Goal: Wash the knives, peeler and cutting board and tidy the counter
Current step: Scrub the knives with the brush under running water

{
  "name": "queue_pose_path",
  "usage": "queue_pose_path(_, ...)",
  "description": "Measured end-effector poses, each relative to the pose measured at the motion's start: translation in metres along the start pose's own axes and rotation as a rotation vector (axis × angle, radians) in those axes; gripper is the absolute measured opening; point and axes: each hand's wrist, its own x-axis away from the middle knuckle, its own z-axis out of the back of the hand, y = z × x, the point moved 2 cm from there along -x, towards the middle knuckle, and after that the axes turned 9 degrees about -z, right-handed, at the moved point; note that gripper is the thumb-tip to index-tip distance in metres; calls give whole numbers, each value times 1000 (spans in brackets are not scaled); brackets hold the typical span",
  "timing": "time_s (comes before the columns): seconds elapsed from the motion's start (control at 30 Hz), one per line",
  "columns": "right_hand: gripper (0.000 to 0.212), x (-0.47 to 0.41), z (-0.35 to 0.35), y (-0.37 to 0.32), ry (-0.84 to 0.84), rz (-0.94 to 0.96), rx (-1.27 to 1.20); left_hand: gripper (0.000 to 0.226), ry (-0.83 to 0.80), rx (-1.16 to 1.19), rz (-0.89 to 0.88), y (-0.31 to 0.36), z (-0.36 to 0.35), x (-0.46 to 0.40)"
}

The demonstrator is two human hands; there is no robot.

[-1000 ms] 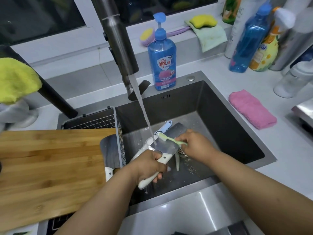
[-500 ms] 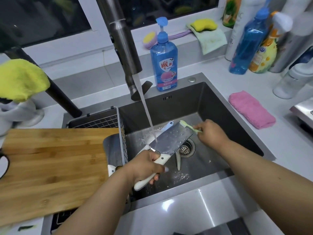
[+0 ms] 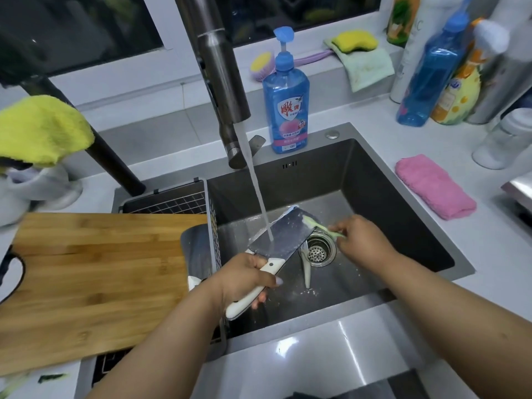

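Fingers of left hand curl round the white handle of the cleaver; blade held flat over the sink, faucet stream striking it. Right hand pinches a green brush at the blade's far edge. Step: scrubbing and rinsing the cleaver. Peeler lies beside the drain; cutting board unwashed, left. Next likely: flip blade, keeping edge away from fingers.

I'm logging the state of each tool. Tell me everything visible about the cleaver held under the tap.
The cleaver has a broad rectangular blade of dark grey metal, wet and flecked with white suds, and a cream-white handle with small rivets. The left hand grips that handle and holds the blade tilted over the sink, tip pointing away. The tap's stream lands mid-blade. The right hand holds a pale green brush at the blade's far edge.
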Motion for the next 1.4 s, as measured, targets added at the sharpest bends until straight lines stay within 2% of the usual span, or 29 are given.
queue_pose_path(0.1, 30, 6, 0, -5, -19, 9, 28, 15, -1, -3, 12, 0, 0, 0)
queue_pose_path(0.23, 28, 47, -16, -30, -146, 141, -80, 16, 8, -16, 26, 0, 1, -3)
queue_pose_path(0.33, 29, 56, -24, -37, -157, 215, -89, 21, 12, -28, 36, -1, 0, -3)
queue_pose_path(0.47, 31, 20, -13, -14, -68, 56, -28, 17, -1, -39, 16, 3, 0, 0)
queue_pose_path(0.6, 35, -5, 3, 11, 32, -86, 32, 28, -17, -61, 16, 5, -1, 4)
queue_pose_path(0.67, 36, -5, 2, 11, 37, -95, 59, 19, -26, -63, 17, 6, -3, 4)
queue_pose_path(0.77, 36, 7, -3, 0, 9, -40, 61, 12, -15, -65, 11, 7, -3, 5)
queue_pose_path(0.93, 32, 54, -12, -38, -148, 159, -17, 25, 24, -133, 30, 6, -2, 1)
queue_pose_path(1.03, 33, 57, -16, -51, -171, 219, -10, 34, -6, -182, 34, 9, -5, 0)
queue_pose_path(1.2, 33, 14, -14, -37, -83, 72, 12, 40, -38, -293, 12, 15, -7, 3)
queue_pose_path(1.3, 37, -2, -1, -18, 2, -44, -10, 35, 7, -315, -1, 14, -7, 4)
queue_pose_path(1.4, 37, 1, 7, -9, 34, -68, -11, 40, 56, -353, 1, 13, -4, 4)
